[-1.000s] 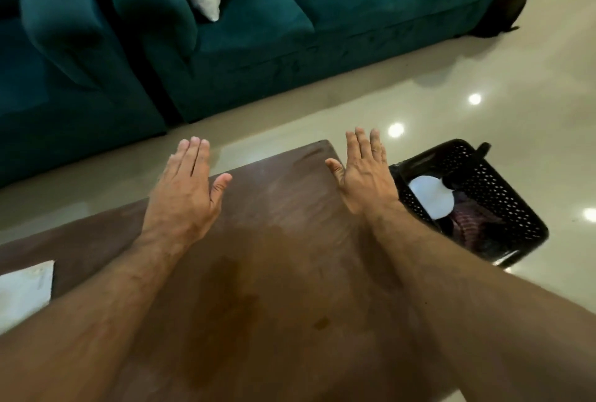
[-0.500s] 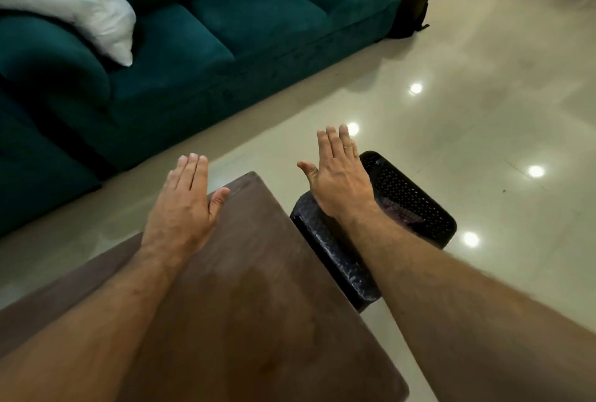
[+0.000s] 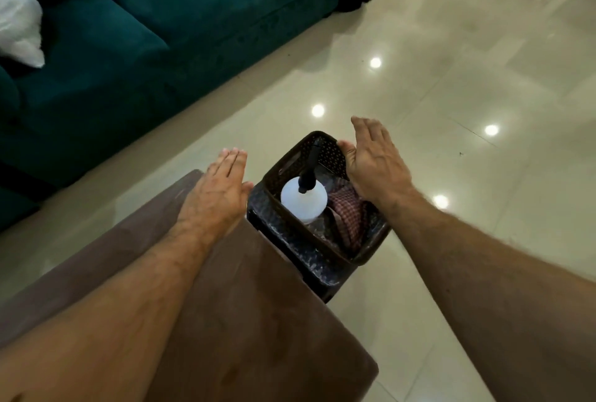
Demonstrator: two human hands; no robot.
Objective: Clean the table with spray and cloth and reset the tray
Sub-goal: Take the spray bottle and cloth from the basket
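Note:
A dark perforated basket (image 3: 367,250) stands on a dark stool beside the far right edge of the brown wooden table (image 3: 245,321). Inside it stand a white spray bottle (image 3: 303,203) with a black nozzle and a checked red cloth (image 3: 350,218). My right hand (image 3: 375,163) hovers flat over the basket's far right rim, fingers straight, thumb by the rim. My left hand (image 3: 216,192) hangs flat over the table's far corner, just left of the basket, holding nothing.
A teal sofa (image 3: 145,47) with a white cushion (image 3: 17,27) runs along the back left. Glossy cream floor tiles (image 3: 451,95) with light reflections spread to the right and behind the basket.
The view has swung right and closer to the basket. My right hand moved from over the basket's near side to its far right rim, uncovering the bottle and cloth. My left hand stays flat.

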